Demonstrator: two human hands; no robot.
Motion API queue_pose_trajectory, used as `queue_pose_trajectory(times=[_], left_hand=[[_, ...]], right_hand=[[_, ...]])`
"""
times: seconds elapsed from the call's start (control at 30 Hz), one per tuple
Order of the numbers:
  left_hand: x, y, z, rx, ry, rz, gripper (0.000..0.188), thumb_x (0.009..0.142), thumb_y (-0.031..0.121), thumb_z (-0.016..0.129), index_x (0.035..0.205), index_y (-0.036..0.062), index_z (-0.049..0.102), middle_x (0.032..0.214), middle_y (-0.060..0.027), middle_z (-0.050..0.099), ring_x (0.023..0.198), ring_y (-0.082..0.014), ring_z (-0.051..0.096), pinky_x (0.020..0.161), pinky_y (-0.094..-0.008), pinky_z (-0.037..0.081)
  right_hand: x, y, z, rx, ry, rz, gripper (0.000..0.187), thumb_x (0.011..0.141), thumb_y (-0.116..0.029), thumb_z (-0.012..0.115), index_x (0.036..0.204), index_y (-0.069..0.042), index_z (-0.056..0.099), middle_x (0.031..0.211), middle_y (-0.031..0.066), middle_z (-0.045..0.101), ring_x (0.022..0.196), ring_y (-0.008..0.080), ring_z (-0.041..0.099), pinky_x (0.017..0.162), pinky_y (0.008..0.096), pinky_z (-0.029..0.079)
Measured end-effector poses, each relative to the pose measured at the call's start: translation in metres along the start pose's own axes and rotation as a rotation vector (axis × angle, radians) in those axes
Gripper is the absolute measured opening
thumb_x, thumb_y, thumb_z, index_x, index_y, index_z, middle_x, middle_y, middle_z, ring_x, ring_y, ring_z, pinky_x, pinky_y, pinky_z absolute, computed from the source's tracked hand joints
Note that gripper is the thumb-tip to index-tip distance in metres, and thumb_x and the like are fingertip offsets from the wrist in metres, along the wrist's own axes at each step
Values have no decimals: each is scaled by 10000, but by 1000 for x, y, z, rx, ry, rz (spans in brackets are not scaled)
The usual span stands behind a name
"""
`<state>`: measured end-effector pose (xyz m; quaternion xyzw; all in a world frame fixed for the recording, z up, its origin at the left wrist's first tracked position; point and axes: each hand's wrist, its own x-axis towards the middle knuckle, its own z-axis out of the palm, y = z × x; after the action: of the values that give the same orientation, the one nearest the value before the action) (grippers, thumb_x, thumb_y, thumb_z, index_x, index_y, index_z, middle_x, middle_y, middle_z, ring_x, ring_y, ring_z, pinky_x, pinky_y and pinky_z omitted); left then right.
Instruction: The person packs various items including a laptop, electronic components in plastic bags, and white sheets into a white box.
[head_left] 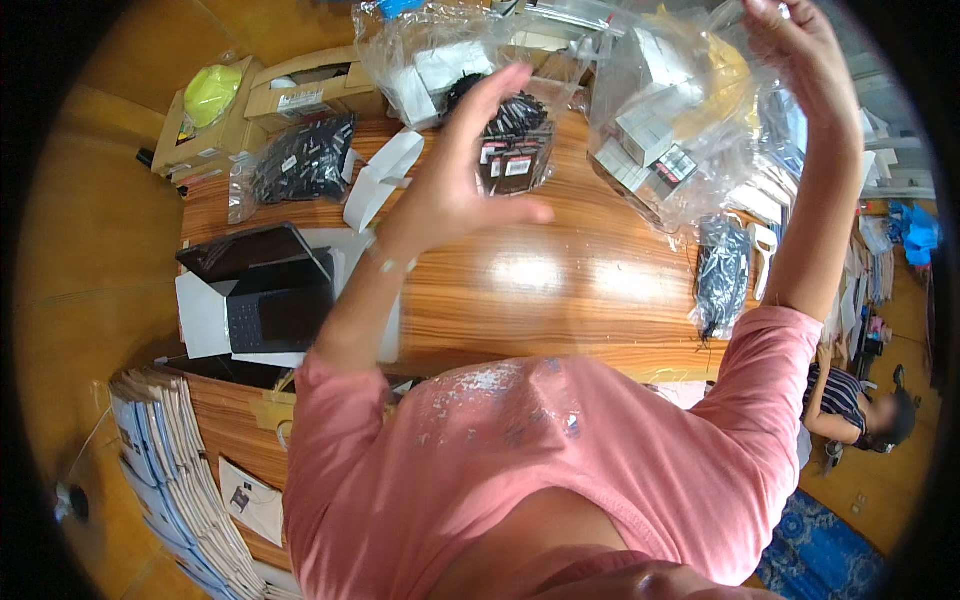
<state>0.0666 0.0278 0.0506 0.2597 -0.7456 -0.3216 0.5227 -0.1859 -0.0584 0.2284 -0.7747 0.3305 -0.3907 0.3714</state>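
Note:
My left hand (pixel 445 195) is raised over the table, thumb and fingers spread wide, holding nothing. Just beyond it lies a bundle of dark printed tags (pixel 518 168) with black strings, partly covered by the hand. At the far right, my right hand (pixel 808 62) is lifted, its fingers closed at the upper edge of a large clear plastic bag (pixel 735 165). Inside that bag are small white and grey boxes (pixel 648 132) and something yellow. Part of the right hand's fingertips is cut off by the frame's edge.
Another clear bag with white boxes (pixel 440 65) stands at the back. To the left are cardboard boxes (pixel 300 100), a bag of black items (pixel 303 160), a white paper loop (pixel 385 180) and a laptop (pixel 270 300). A bagged black bundle (pixel 722 275) lies right. Another person (pixel 850 405) is farther right.

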Motion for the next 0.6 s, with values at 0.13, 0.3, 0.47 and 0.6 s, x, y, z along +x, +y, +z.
queue_pose_trajectory(times=[0.13,0.3,0.47,0.6], left_hand=[[62,27,34,195,12,-36,1079,584,388,774,1361,27,117,1372,-199,168,1266,-304,193,1026,-370,231],[79,59,53,-266,228,55,386,759,118,655,1079,-15,486,909,-91,578,818,-144,535,720,-281,446],[55,49,-13,-252,240,-96,86,860,36,491,876,-1,567,700,-20,576,606,-91,533,569,-224,451],[44,64,-34,-299,294,-124,98,871,69,494,858,3,565,699,-23,583,619,-90,551,566,-216,466]], right_hand=[[9,-41,28,-106,-98,-234,168,789,-238,648,832,-90,581,564,-70,476,421,-4,335,360,156,240],[10,-63,81,-184,-86,-219,154,801,-247,632,832,-103,584,572,-85,457,447,-11,345,413,143,233],[-6,-28,72,163,140,-276,375,883,-364,458,1160,-112,490,912,11,516,824,79,476,765,242,376],[-36,47,88,97,54,-189,485,842,-351,562,1234,-89,451,1067,33,507,990,150,492,832,279,411]])
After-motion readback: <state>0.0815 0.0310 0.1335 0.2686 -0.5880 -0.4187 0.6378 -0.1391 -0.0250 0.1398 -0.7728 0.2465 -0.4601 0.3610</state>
